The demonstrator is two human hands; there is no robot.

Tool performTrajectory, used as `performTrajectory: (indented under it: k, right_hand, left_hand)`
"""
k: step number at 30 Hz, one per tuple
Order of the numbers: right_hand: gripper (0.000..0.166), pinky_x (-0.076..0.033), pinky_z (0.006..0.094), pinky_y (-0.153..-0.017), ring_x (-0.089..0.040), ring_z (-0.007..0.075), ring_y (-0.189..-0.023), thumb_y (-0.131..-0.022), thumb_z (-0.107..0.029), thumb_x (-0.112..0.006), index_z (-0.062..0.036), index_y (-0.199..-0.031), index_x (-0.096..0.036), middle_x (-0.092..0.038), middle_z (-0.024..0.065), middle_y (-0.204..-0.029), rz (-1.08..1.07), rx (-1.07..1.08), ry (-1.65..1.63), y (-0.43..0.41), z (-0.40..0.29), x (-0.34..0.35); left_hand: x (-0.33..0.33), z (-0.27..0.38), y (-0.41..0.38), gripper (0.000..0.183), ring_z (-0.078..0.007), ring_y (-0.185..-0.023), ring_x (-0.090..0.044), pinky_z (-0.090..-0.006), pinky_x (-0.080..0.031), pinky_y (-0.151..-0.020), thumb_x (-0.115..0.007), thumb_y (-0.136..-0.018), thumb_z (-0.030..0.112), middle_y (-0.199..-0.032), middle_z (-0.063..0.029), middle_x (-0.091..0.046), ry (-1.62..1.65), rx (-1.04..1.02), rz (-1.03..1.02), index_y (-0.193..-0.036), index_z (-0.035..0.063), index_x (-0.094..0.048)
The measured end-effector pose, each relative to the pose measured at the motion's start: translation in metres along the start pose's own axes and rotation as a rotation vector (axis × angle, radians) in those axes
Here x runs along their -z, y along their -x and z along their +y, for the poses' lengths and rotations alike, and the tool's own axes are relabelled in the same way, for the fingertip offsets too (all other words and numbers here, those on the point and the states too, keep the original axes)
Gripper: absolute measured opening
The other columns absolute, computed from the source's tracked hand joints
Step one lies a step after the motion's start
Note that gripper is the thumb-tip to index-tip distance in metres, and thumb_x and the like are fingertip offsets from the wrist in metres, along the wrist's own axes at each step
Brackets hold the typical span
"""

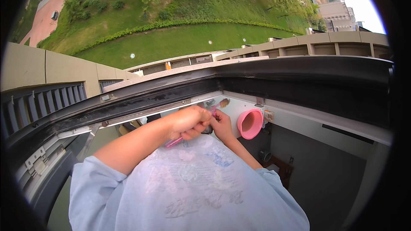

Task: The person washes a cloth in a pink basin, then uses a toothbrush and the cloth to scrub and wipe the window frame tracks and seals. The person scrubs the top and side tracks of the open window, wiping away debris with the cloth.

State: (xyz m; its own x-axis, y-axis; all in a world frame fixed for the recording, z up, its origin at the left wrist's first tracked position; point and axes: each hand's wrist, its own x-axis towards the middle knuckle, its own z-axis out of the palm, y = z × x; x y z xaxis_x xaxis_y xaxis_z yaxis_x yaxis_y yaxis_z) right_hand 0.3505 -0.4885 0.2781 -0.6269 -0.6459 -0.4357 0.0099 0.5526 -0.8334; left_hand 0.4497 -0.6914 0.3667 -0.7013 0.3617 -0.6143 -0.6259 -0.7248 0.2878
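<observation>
A pink toothbrush [221,103] with brownish bristles juts up and right from between my hands, above a white sill [236,104]. My left hand [192,122] is curled into a loose fist around the handle, and a pink length [173,142] shows below it. I cannot tell whether that is the same brush's end. My right hand [222,126] pinches close to the brush's neck, its fingertips partly hidden. Just right of my right hand stands a pink plastic tub [252,125], its inside brownish. A dark object behind my hands is mostly covered.
Black window frame rails [301,89] run across in front of me, with a light metal track [147,112] inside. Beyond them is a long drop to a lawn [179,41]. A small box [269,115] sits by the tub. A metal stay arm [88,138] lies at left.
</observation>
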Motion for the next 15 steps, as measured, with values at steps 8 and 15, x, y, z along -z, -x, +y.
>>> performTrajectory:
  k: [8,15]
  right_hand:
    - [0.019,-0.042,0.0253,-0.056,-0.051,0.0067,-0.061,-0.08,-0.012,-0.061,-0.0009,-0.095,-0.066,-0.06,0.0019,-0.066,0.0,0.037,-0.041,-0.009,-0.014,-0.003]
    - [0.017,-0.042,0.0258,-0.056,-0.05,0.0072,-0.061,-0.08,-0.012,-0.062,0.0,-0.091,-0.065,-0.059,0.0022,-0.065,-0.032,0.077,-0.004,-0.005,-0.017,-0.004]
  left_hand:
    - [-0.009,-0.003,-0.027,0.028,-0.0043,-0.042,-0.021,-0.0235,-0.015,-0.036,-0.039,-0.097,0.021,-0.055,0.006,-0.028,-0.118,-0.135,0.224,-0.07,0.014,-0.039]
    - [0.012,0.025,-0.006,0.028,-0.0046,-0.042,-0.021,-0.0234,-0.014,-0.036,-0.041,-0.093,0.017,-0.055,0.0062,-0.029,-0.301,0.107,0.01,-0.065,0.014,-0.038]
